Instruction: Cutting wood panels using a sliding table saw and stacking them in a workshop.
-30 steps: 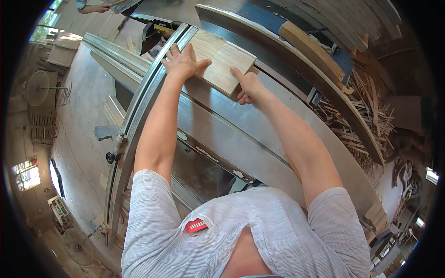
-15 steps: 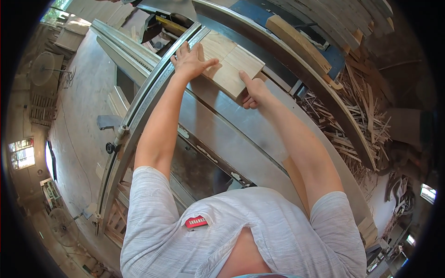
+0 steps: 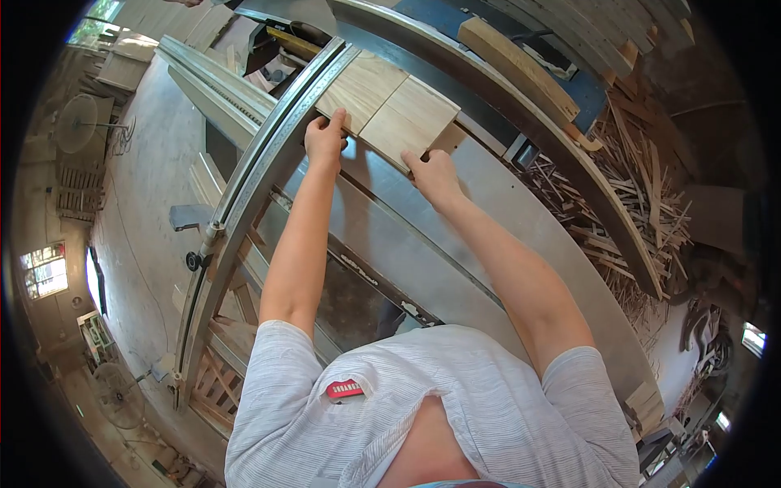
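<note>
Two pale wooden boards lie side by side on a grey metal saw table [image 3: 480,203]. The left board [image 3: 366,85] butts against a metal rail with a scale [image 3: 321,81]; the right board [image 3: 413,122] touches it along a straight seam. My left hand [image 3: 327,142] is closed on the near edge of the left board, thumb on top. My right hand [image 3: 435,175] pinches the near edge of the right board close to its right corner. The undersides of the boards and some fingertips are hidden.
Beyond the boards runs a long curved-looking metal fence [image 3: 521,102]. Behind it lies a thick timber [image 3: 521,73] on a blue surface. Wood offcuts [image 3: 626,195] are heaped at the right. At the left stand a long grooved rail [image 3: 215,85] and a fan [image 3: 77,122].
My left hand has slid from the top of the boards to their near edge. The right hand has shifted left along the near edge. The seam between the boards shows more fully.
</note>
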The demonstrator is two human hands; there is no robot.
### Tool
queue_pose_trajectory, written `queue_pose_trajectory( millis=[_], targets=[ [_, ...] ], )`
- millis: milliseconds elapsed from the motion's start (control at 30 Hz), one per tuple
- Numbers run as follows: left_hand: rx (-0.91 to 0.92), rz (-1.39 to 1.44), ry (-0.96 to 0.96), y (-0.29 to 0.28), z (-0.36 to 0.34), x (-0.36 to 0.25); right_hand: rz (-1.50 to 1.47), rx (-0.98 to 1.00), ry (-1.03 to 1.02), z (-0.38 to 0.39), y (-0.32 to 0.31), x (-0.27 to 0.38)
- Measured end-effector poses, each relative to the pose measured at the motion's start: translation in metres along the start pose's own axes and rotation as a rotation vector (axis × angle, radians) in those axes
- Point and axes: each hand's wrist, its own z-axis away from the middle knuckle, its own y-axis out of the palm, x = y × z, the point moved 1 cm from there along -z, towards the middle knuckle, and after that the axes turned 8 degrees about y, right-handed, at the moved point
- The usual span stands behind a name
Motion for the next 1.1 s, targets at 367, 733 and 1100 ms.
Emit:
queue_pose_trajectory(
  millis=[367,733,1100],
  targets=[
    [0.002,0.040,-0.103,0.026,-0.023,-0.007,-0.038,0.018,0.051,-0.029,-0.007,0.002],
    [-0.079,0.063,-0.074,0.069,-0.057,-0.002,-0.032,-0.008,0.076,-0.069,-0.027,0.019],
    [0.130,0.132,-0.071,0.071,-0.025,-0.003,-0.067,-0.074,0.034,-0.083,-0.035,0.008]
  ],
)
